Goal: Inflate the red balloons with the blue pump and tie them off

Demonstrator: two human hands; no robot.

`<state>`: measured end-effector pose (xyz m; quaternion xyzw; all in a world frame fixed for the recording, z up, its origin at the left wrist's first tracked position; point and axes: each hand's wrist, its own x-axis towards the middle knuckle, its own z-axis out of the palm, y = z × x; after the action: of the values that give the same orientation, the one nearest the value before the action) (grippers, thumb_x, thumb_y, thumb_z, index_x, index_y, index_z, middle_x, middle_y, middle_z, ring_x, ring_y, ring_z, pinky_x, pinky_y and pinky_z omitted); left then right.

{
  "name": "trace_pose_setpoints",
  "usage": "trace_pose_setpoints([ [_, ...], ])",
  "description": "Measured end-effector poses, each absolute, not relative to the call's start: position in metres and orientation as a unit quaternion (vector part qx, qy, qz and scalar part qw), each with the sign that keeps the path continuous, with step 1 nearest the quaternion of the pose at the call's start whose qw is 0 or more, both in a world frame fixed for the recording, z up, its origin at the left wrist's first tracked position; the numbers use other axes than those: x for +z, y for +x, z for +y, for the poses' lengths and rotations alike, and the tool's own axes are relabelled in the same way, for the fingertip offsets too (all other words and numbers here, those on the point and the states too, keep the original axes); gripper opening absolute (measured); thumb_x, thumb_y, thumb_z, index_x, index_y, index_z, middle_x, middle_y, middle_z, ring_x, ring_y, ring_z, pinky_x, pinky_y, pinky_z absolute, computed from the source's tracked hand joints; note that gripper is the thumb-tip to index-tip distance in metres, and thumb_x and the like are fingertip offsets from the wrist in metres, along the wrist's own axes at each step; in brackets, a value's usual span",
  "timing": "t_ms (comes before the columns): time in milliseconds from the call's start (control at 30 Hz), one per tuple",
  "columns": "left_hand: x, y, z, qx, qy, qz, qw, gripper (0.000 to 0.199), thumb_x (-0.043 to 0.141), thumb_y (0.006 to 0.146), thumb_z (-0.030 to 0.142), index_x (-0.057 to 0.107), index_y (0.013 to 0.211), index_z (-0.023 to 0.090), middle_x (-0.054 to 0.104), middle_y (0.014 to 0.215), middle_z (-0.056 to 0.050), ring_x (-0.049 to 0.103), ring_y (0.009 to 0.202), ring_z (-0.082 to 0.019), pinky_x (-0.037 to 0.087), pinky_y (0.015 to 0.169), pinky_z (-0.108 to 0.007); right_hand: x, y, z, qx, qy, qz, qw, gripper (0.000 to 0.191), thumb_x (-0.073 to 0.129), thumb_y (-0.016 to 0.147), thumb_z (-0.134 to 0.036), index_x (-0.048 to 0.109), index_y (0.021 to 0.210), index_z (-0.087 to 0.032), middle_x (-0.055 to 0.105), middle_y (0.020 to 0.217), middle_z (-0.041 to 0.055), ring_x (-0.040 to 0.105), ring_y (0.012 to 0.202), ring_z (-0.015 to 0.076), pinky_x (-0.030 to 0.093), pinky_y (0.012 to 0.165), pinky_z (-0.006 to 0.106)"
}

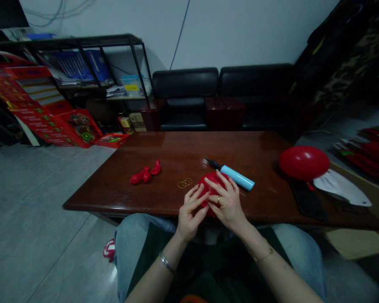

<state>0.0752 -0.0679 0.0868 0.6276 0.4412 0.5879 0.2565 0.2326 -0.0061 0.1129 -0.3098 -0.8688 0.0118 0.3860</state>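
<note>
Both hands meet at the near edge of a dark wooden table (177,147). My left hand (191,212) and my right hand (227,202) pinch the neck end of a red inflated balloon (210,181), which rests on the tabletop partly hidden behind my fingers. Just beyond the balloon lies a light blue hand pump (238,176) with a black nozzle. A few thin rubber bands (185,183) lie to the left of my hands. Farther left sit limp red balloons (145,173).
A second inflated red balloon (304,162) sits at the table's right end beside a black flat object (308,202) and a white sheet (341,187). A black sofa (221,97) stands behind the table, a metal shelf (91,67) and red boxes (50,113) at left.
</note>
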Motion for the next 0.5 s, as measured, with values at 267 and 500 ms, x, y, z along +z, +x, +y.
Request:
trace_pose_setpoints([
  [267,0.128,0.039,-0.045,0.486,0.746,0.451,0.058,0.007,0.076,0.079,0.035,0.077,0.078,0.028,0.075,0.095,-0.004,0.058,0.1,-0.023,0.04,0.105,-0.05,0.109,0.232,-0.012,0.061,-0.33,-0.864,0.376,0.023,0.06,0.086,-0.018,0.075,0.096,-0.032,0.056,0.142,0.001,0.03,0.146,0.0295,0.026,0.112,0.063],
  [500,0.124,0.029,-0.034,0.395,0.849,0.349,-0.046,0.01,0.071,0.084,0.034,0.077,0.092,0.036,0.076,0.093,0.001,0.058,0.1,-0.02,0.042,0.106,-0.043,0.111,0.231,-0.013,0.064,-0.33,-0.859,0.386,0.02,0.059,0.085,-0.016,0.074,0.087,-0.028,0.057,0.141,0.0011,0.029,0.146,0.0302,0.027,0.111,0.064],
])
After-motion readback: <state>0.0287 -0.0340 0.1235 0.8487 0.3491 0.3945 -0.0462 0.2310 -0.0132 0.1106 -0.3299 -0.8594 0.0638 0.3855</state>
